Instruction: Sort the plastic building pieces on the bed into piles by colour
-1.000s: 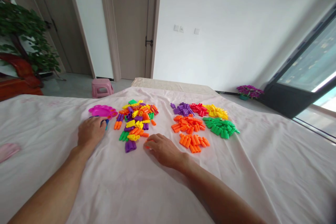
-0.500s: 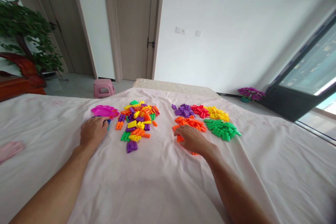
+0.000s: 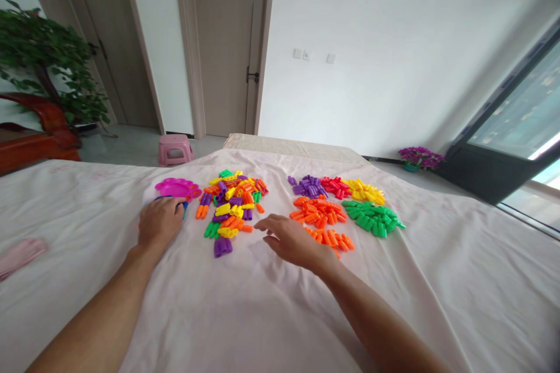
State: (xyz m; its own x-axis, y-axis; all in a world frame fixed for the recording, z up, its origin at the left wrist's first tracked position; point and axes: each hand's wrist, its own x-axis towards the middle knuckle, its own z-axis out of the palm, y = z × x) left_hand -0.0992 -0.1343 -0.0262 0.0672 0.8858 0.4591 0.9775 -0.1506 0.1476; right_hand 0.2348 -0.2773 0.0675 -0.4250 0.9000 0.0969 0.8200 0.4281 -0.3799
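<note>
My left hand (image 3: 161, 220) is closed over a blue object (image 3: 185, 205) at the left; only its edges show past the fingers, so its kind is hidden. Just beyond lies a pink scalloped plastic tray (image 3: 177, 187). To the right of it spreads a mixed pile of purple, orange, yellow and green plastic tube pieces (image 3: 235, 210). My right hand (image 3: 291, 240), fingers apart and holding nothing, hovers between that pile and an orange heap (image 3: 318, 211). More orange pieces (image 3: 335, 239) lie beside its wrist.
Single-colour heaps lie at the right: purple (image 3: 310, 186), red (image 3: 336, 187), yellow (image 3: 363, 191) and green (image 3: 376, 218). A pale wrinkled cloth (image 3: 245, 309) covers the surface. Pink fabric (image 3: 21, 255) lies far left. A pink stool (image 3: 175, 150) stands beyond the edge.
My right hand has moved left from the orange heap toward the mixed pile, uncovering the nearer orange pieces. My left hand stays at the blue object.
</note>
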